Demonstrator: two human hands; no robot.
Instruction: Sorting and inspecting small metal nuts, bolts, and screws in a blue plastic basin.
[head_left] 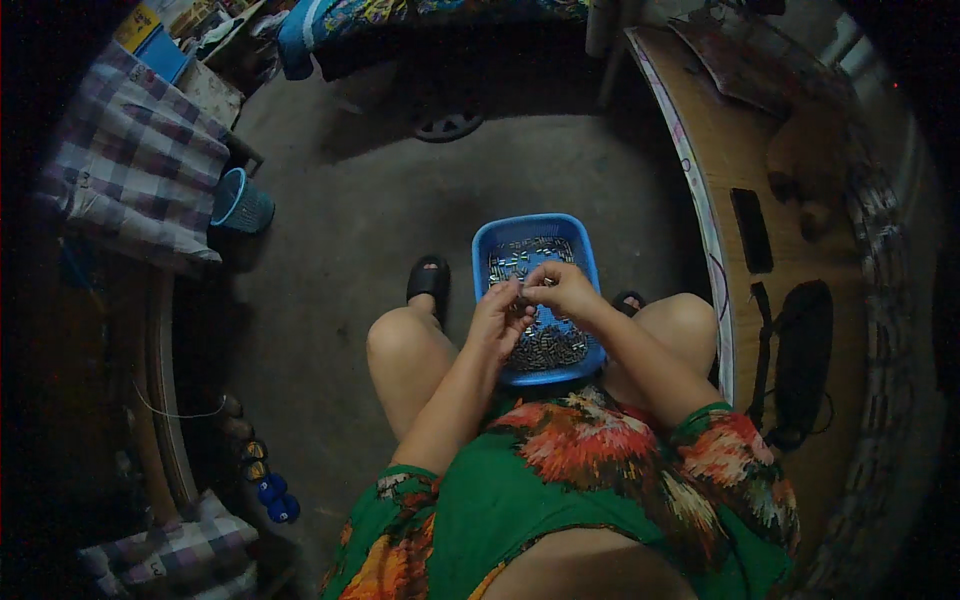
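Note:
A blue plastic basket [537, 378] rests in front of me between my knees. In it lie many small, shiny metal pieces [548, 348], short and tube-like, heaped at the near end and scattered toward the far end. Above the basket's middle, my left hand [500, 315] is closed with its fingers curled and its thumb and fingertips pressed together. My right hand [562, 291] meets it from the right, thumb and forefinger pinched at the left fingertips. Whatever sits between the fingers is too small and dim to make out.
To my right runs a wooden bench [735, 130] with a dark phone [752, 231] and a black bag [803, 350]. A light-blue wastebasket [243, 203] stands left by a checked cloth [140, 160]. Blue bottles or cans [277, 497] sit low on the left. A black slipper [429, 280] is on my left foot.

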